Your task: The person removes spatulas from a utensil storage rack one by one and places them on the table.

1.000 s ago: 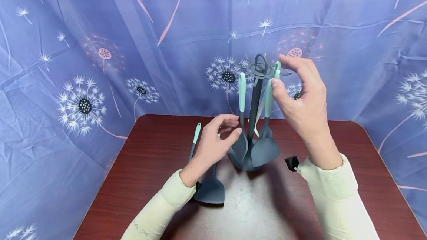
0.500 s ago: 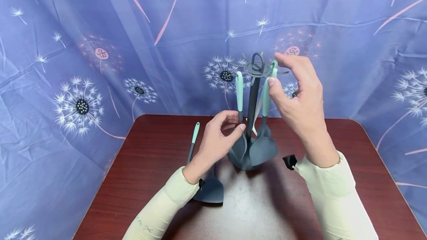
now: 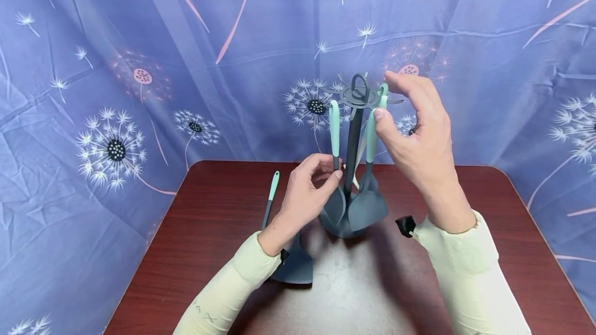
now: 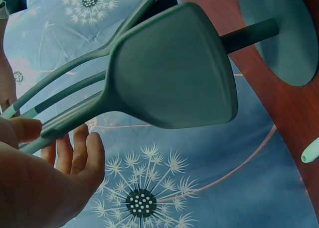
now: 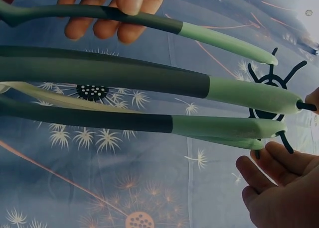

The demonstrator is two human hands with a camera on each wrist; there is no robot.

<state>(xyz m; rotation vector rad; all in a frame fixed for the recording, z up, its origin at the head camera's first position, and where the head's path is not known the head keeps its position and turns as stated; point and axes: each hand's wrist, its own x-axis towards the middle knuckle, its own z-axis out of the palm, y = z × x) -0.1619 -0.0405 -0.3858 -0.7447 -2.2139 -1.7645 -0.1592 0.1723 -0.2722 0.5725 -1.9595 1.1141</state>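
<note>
**Left hand [image 3: 304,190] pinches a hung turner [image 4: 169,73] on a rotary utensil stand [image 3: 352,154]**

The hung turner is on the stand's left side, mint handle up and dark blade down, its handle end looped on one of the hooks [image 5: 287,143]. The left thumb presses on the dark shaft, just below the mint section, with the fingers curved behind. The right hand [image 3: 419,138] is at the top of the stand, thumb and fingers apart and spanning the neighbouring handle ends; the thumb tip meets a second turner [image 3: 370,151], but I cannot tell whether anything is truly pinched there.

The hung turner looks light, with a stiff shaft and a blade that probably gives a little at its thin edge. Its matt surface should not slip much, and nothing about it seems fragile. The shaft or lower handle is the best hold, leaving the looped end free; a hard sideways pull could tip the slender stand.

The stand, a post on a round base [image 3: 344,232], is the only holder: it bears the two turners, a cream utensil [image 5: 65,99] behind them and at least one more mint handle. A lying turner [image 3: 295,269] and another mint-handled utensil [image 3: 273,186] rest on the table [image 3: 209,231].
</note>
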